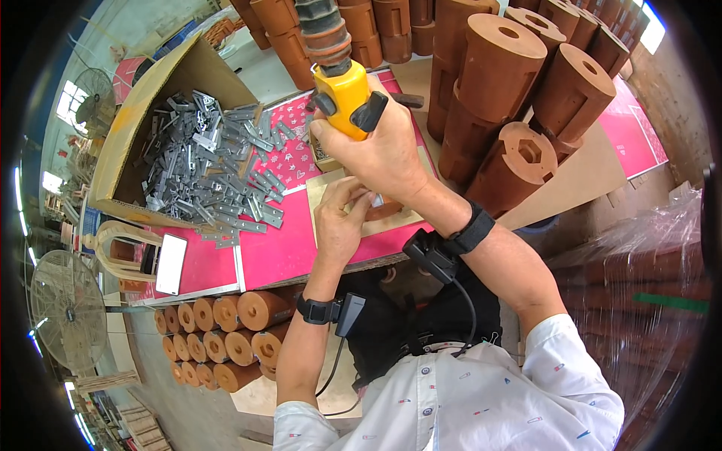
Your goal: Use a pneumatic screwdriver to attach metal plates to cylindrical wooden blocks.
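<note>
Over the board | right hand [380, 150] grips yellow driver [342, 94] | left hand [340, 222] steadies, perhaps, brown piece [385, 210]

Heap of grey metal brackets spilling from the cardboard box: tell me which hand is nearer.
Left. The left hand rests just right of the heap of grey metal brackets; the right hand, gripping the yellow power tool, is farther right.

Yellow power tool [342, 94] upright over brown wooden piece [385, 210] on pale board [331, 192]

tool tip: hidden behind right hand [383, 150] | workpiece [385, 209]: mostly covered
</note>
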Available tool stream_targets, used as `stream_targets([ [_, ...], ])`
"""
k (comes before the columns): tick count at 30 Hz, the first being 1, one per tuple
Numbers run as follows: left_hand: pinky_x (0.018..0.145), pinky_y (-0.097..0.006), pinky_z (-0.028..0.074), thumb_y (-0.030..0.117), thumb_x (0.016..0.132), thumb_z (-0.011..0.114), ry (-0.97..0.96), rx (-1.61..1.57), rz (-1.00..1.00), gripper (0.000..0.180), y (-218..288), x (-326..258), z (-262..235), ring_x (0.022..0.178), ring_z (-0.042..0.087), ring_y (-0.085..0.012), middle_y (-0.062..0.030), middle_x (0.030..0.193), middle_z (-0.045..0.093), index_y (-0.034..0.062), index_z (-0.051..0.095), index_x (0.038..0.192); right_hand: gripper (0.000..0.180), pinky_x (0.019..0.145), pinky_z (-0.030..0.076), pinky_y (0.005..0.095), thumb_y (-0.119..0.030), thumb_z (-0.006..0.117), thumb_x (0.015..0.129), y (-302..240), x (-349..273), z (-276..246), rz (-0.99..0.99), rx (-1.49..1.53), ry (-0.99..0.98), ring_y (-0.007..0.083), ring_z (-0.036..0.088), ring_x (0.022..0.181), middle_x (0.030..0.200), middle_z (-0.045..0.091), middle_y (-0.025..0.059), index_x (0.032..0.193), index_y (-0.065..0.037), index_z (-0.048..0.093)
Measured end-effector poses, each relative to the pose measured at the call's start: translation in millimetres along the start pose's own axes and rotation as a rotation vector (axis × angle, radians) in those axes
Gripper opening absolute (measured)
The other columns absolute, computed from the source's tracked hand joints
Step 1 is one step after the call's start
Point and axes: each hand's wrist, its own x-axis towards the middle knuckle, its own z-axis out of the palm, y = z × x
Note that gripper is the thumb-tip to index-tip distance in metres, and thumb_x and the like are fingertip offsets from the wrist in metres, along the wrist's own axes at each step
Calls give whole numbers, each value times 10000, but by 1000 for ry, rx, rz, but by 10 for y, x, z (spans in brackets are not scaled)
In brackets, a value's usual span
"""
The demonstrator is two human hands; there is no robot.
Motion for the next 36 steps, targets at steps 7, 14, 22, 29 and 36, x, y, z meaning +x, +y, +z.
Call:
stream_targets([
  [7, 765, -304, 521, 26, 819, 674, 6, 33, 24, 225, 48, 1, -1, 858, 683, -206, -119, 1002, 638, 6, 653, 1042, 474, 698, 529, 340, -142, 727, 744, -22, -5, -21, 12, -14, 1, 254, 683, 743, 818, 663, 136, 1144, 13, 524],
  [14, 916, -356, 467, 60, 748, 739, -100, 116, -57, 458, 120, 12, -54, 1114, 586, -265, -137, 1153, 589, 38, 597, 1183, 498, 705, 521, 350, -155, 726, 746, -7, -19, -52, 61, -1, -40, 269, 675, 758, 829, 653, 146, 1164, 5, 508],
  [22, 1093, -432, 309, 137, 650, 825, -300, 49, -41, 890, -10, 134, -120, 1330, 354, -333, -154, 1423, 383, 81, 358, 1406, 522, 712, 516, 343, -148, 729, 745, -16, -56, -30, 88, 28, -65, 261, 668, 758, 853, 651, 142, 1185, 3, 491],
  [29, 1087, -437, 319, 230, 629, 854, -298, 106, 12, 953, -64, 174, -117, 1313, 364, -344, -149, 1422, 383, 87, 336, 1416, 535, 733, 516, 324, -130, 734, 741, -24, -61, -67, 116, 23, -68, 210, 670, 793, 869, 656, 117, 1195, -2, 483],
  [36, 1070, -435, 343, 278, 596, 876, -297, 58, 6, 981, -168, 221, -112, 1287, 400, -334, -141, 1400, 410, 77, 350, 1399, 551, 754, 517, 317, -127, 723, 746, -59, -78, -48, 131, 54, -113, 195, 668, 818, 919, 662, 107, 1214, -6, 460],
])
